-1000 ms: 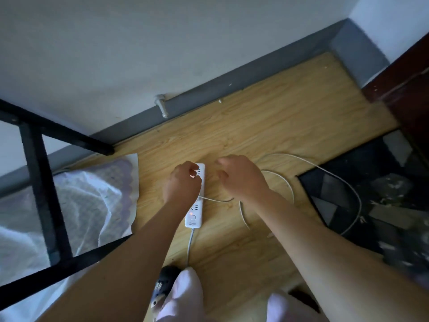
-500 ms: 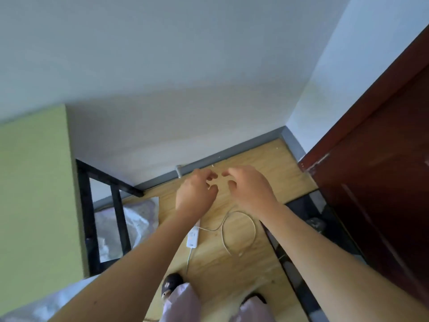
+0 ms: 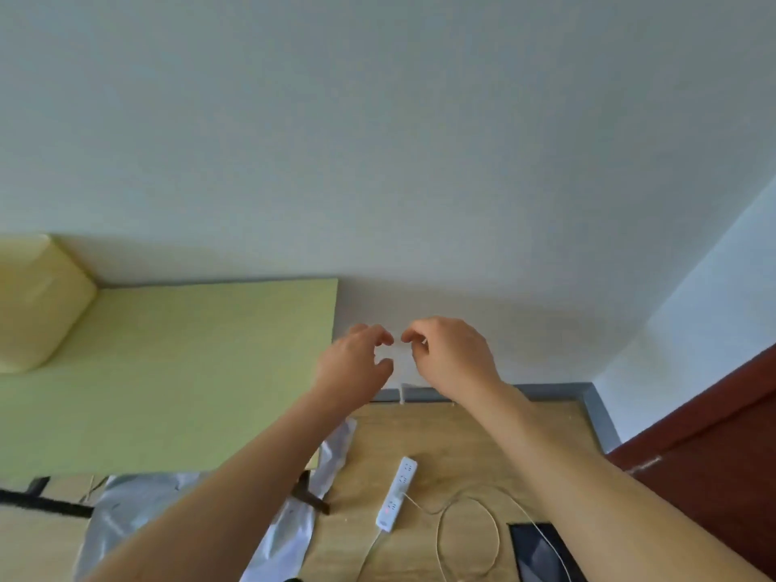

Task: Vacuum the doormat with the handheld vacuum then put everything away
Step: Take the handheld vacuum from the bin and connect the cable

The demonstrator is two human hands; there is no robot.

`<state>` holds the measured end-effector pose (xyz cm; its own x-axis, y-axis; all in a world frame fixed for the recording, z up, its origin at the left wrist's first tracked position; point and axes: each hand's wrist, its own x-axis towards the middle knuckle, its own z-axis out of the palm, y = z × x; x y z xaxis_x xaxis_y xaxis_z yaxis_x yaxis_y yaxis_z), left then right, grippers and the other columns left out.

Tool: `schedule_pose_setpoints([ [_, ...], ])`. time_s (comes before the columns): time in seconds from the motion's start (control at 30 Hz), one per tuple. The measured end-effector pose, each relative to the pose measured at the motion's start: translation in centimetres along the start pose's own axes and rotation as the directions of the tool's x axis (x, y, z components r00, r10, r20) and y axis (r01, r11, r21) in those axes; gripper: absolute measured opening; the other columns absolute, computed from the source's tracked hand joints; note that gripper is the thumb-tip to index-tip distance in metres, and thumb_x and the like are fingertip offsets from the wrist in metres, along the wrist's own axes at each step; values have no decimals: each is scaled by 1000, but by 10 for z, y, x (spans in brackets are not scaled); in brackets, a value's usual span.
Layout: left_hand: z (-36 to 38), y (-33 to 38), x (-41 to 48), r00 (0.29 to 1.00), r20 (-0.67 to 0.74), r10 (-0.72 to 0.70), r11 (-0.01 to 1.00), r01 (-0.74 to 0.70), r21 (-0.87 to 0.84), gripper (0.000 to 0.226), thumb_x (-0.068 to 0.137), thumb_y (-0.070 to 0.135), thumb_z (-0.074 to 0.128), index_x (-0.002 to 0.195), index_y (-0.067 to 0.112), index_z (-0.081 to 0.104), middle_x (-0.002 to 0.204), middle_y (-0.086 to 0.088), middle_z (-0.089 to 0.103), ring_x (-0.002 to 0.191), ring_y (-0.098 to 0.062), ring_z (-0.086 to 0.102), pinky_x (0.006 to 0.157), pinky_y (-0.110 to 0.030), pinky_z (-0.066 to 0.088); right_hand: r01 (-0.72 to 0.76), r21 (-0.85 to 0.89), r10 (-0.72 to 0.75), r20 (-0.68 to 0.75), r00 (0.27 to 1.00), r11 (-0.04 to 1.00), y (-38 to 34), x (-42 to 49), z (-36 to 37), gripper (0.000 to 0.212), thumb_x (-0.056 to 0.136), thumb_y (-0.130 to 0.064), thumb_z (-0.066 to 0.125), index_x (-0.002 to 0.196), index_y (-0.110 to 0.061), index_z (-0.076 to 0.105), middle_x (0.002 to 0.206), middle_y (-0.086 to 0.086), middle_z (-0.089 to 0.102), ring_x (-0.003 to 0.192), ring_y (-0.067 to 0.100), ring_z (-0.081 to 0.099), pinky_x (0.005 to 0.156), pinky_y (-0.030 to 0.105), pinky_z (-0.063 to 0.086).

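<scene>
My left hand (image 3: 355, 365) and my right hand (image 3: 451, 357) are raised side by side in front of the white wall, fingertips almost touching. The fingers of both are loosely curled and I see nothing held in either. On the wooden floor below lies a white power strip (image 3: 397, 493) with a red light. A thin white cable (image 3: 470, 535) is plugged into it and loops toward the dark doormat (image 3: 539, 552) at the bottom right. The handheld vacuum is not in view.
A green tabletop (image 3: 168, 371) with a yellow cushion (image 3: 38, 304) fills the left. Crumpled clear plastic (image 3: 294, 518) lies beneath its edge. A dark red door (image 3: 714, 476) stands at the right, and a grey baseboard (image 3: 554, 390) runs along the wall.
My view has risen from the floor to the wall. My left hand has left the power strip, and both hands have lifted up together, away from strip and cable.
</scene>
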<state>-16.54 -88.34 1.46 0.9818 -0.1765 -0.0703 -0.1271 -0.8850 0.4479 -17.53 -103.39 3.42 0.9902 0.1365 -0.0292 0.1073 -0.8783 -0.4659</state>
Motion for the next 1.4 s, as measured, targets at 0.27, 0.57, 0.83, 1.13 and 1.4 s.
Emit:
schedule_pose_setpoints([
  [0.27, -94, -103, -36, 979, -160, -128, 990, 135, 33, 34, 85, 27, 62, 119, 26, 59, 124, 4, 52, 114, -17, 54, 89, -29, 44, 195, 16, -196, 89, 977, 981, -126, 38, 14, 32, 96, -19, 45, 115, -27, 68, 116, -4, 69, 107, 17, 62, 89, 30, 49],
  [0.57, -200, -260, -41, 943, -266, -198, 977, 213, 28, 34, 85, 34, 59, 119, 32, 56, 128, 11, 49, 113, -12, 53, 85, -31, 48, 277, 18, -277, 71, 958, 961, -289, 107, 70, 28, 92, -20, 51, 108, -29, 72, 109, -8, 72, 104, 17, 64, 85, 27, 47],
  [0.83, -294, -426, -39, 908, -320, -269, 956, 292, 27, 36, 87, 35, 58, 123, 31, 54, 133, 11, 47, 115, -12, 52, 83, -27, 46, 317, 95, -327, 112, 938, 944, -462, 181, 143, 25, 93, -21, 54, 105, -28, 74, 104, -6, 73, 99, 17, 65, 84, 28, 50],
  [1.13, -332, -514, -48, 838, -352, -417, 904, 422, -68, 34, 89, 33, 57, 123, 31, 56, 134, 8, 47, 113, -13, 53, 87, -31, 49, 399, 117, -415, 210, 885, 910, -544, 225, 191, 24, 92, -18, 54, 104, -22, 75, 99, -2, 74, 93, 18, 66, 85, 28, 52],
  [1.4, -342, -561, -71, 746, -371, -552, 823, 558, -103, 37, 89, 28, 58, 127, 27, 56, 135, 6, 47, 116, -15, 51, 88, -27, 46, 465, 228, -515, 280, 810, 855, -584, 243, 231, 24, 94, -16, 54, 109, -20, 73, 109, -3, 72, 99, 14, 65, 87, 24, 51],
])
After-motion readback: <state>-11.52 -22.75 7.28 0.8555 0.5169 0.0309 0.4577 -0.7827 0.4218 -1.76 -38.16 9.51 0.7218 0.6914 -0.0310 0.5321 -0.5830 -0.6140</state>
